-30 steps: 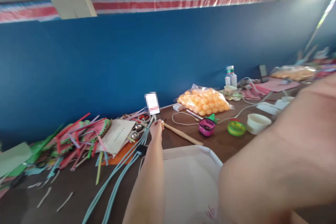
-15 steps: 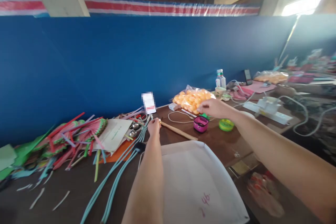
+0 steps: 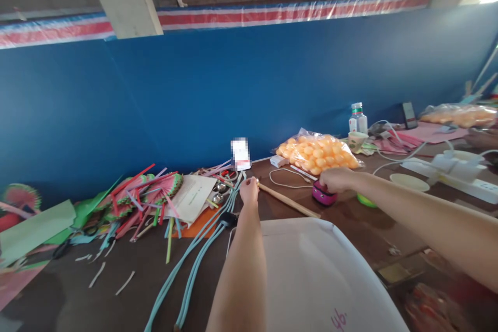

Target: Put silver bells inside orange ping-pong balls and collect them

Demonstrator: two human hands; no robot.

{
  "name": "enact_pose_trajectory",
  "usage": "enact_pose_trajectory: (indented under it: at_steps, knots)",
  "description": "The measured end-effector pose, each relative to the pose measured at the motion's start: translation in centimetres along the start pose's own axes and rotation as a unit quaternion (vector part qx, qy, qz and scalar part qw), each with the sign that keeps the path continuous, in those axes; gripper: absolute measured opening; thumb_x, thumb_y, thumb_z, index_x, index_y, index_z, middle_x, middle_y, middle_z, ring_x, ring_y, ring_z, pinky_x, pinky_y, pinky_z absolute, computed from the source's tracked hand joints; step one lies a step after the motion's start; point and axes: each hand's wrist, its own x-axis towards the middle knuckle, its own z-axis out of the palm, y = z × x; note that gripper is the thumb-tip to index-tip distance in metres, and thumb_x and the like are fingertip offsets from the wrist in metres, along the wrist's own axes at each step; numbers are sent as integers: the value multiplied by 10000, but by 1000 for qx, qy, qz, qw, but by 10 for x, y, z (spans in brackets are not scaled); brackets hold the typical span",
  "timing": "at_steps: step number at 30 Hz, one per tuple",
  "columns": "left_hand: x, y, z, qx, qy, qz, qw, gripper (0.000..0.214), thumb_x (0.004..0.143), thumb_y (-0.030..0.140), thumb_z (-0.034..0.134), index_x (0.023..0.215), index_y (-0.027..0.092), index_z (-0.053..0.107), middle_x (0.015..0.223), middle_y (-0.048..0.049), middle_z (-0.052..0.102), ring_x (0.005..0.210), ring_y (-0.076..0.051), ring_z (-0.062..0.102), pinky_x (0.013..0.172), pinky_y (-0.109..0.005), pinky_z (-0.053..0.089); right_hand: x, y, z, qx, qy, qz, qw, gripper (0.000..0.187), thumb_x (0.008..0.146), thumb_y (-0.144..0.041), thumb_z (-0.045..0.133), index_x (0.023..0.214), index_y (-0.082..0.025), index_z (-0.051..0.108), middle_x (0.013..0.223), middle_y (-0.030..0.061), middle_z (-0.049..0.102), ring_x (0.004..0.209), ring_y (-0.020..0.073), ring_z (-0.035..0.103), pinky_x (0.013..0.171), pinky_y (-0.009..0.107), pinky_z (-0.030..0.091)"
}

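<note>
My left hand (image 3: pixel 249 191) reaches forward over the brown table (image 3: pixel 116 270), fingers closed at the near end of a wooden stick (image 3: pixel 288 201). My right hand (image 3: pixel 336 179) is curled on top of a small pink container (image 3: pixel 323 196). A green round container (image 3: pixel 364 200) lies partly hidden behind my right forearm. A white sheet (image 3: pixel 311 275) with pink writing lies in front of me, between my arms.
A bag of orange balls (image 3: pixel 317 150) sits behind the pink container, with a bottle (image 3: pixel 357 118) and a cup beside it. Coloured paper strips and fans (image 3: pixel 136 197) pile at the left. Light blue cords (image 3: pixel 194 259) run toward me. A power strip (image 3: pixel 462 179) lies at the right.
My right arm swung in from close to the camera, reached over the table and came down on the pink container. My left hand stayed at the stick's end.
</note>
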Motion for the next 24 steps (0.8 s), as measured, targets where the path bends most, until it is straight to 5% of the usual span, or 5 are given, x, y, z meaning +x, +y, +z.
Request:
enact_pose_trajectory:
  at_steps: [7,16,24]
  knots:
    - [-4,4,0,21,0,-3,1000,112,737,266,637,756,158,656,552,1,553,495,-110,526,520,-223,439,3,-11,-2,-17,-5,12,1000,205,476,-24,682,415,-181,565,491,43,572,630,236,611,570,297,369]
    - [-4,5,-1,29,-12,4,999,117,744,267,623,723,155,650,547,-3,551,498,-117,532,519,-233,445,1,4,-2,-33,-19,-39,999,131,623,-85,632,652,-183,714,707,60,681,674,206,613,560,263,336]
    - [-7,8,0,18,-8,-8,1000,127,756,274,624,741,151,650,545,-2,548,502,-114,539,531,-230,451,3,-5,-4,-90,-59,-33,994,186,597,-36,620,655,-178,725,662,60,658,657,218,598,580,282,354]
